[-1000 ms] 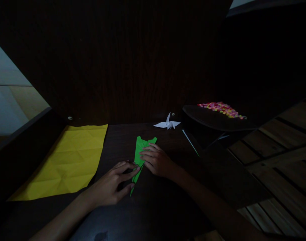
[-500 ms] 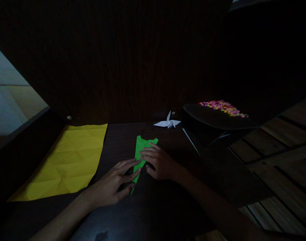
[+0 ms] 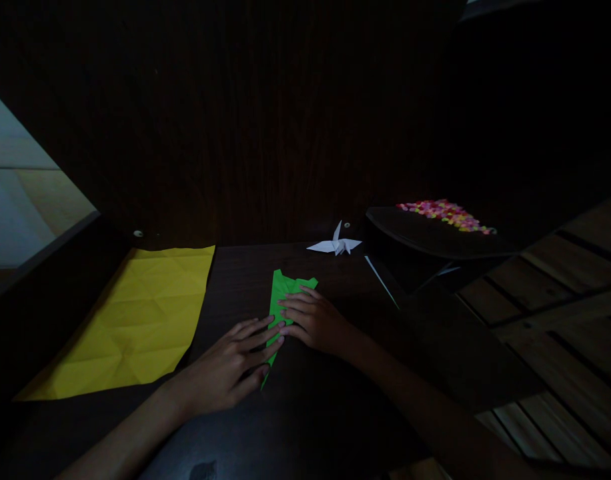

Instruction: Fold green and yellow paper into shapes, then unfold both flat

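Note:
A narrow folded green paper [image 3: 281, 291] lies on the dark table [image 3: 305, 413], its pointed end toward me. My left hand [image 3: 224, 370] lies flat with fingertips pressing the paper's lower left edge. My right hand [image 3: 316, 321] presses its fingers down on the paper's middle from the right. Both hands touch the paper and almost meet over it. The scene is dim.
A creased yellow sheet [image 3: 130, 320] lies flat at the left. A white paper crane [image 3: 335, 245] stands at the table's back. A dark tray [image 3: 425, 233] with several small colourful pieces [image 3: 445, 213] sits at the right, beside wooden slats [image 3: 575, 280].
My left fingers have slid a little farther onto the green paper, and my right fingers shifted slightly along it. Nothing else moved.

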`<state>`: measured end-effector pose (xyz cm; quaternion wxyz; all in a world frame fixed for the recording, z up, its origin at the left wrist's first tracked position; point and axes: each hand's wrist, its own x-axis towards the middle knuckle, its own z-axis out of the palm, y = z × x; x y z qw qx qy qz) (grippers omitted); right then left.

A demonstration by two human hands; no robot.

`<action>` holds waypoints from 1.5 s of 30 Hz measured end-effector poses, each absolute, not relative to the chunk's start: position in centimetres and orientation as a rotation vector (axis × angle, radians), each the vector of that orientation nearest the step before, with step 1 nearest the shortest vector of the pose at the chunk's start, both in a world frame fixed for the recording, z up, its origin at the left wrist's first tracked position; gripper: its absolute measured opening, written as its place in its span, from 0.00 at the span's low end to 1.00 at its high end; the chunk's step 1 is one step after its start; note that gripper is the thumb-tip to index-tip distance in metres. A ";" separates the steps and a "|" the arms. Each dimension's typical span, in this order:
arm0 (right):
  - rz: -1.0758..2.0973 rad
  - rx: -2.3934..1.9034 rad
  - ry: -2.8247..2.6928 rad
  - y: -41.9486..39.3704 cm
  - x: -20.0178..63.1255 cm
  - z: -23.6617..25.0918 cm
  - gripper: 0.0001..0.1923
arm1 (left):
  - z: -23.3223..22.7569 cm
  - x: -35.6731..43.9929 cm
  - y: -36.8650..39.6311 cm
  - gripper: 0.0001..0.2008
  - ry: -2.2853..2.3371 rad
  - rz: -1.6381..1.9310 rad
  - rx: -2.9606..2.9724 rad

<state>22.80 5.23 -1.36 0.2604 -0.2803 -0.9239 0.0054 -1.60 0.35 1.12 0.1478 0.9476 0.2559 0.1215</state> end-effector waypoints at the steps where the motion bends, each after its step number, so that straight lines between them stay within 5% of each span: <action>1: 0.014 -0.762 -2.507 5.2 22.8 -1.4 0.10 | 1.1 -1.6 0.4 0.29 0.732 0.362 2.726; 24: -0.027 -0.840 -2.505 4.8 22.7 -1.6 0.11 | 1.0 -1.7 0.4 0.28 0.710 0.350 2.771; 30: -0.004 -0.811 -2.514 4.9 22.9 -1.8 0.12 | 0.5 -1.9 0.4 0.35 0.814 0.349 2.674; 45: 0.067 -0.813 -2.524 5.2 23.2 -1.7 0.12 | 0.8 -1.8 0.4 0.29 0.747 0.277 2.814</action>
